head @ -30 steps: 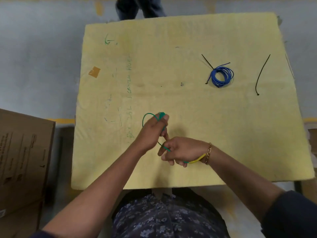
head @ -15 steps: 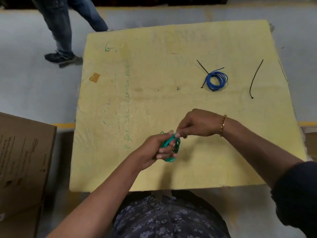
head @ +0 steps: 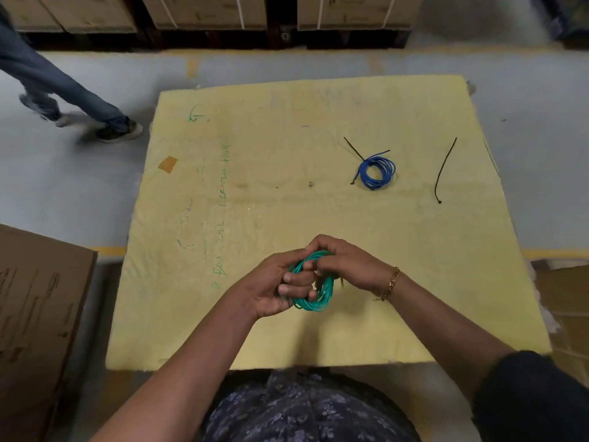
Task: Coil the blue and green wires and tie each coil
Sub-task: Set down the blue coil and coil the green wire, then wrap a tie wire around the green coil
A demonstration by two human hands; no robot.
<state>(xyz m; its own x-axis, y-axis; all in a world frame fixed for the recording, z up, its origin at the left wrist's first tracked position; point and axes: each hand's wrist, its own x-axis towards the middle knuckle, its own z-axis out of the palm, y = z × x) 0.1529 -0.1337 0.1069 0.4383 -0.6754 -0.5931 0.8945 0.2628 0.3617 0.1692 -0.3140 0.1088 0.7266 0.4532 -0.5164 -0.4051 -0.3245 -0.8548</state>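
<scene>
Warehouse: stacked cartons [head: 204, 11], concrete floor [head: 95, 78]

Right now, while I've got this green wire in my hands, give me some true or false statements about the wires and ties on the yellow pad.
1. The left hand and right hand both grip the coiled green wire. True.
2. The coiled blue wire lies untied. False: a black cable tie binds it, tail sticking out.
3. A loose black cable tie lies on the yellow foam pad, right of the blue coil. True.
4. The blue coil touches the green coil. False: they lie well apart, the blue one farther from the person.
</scene>
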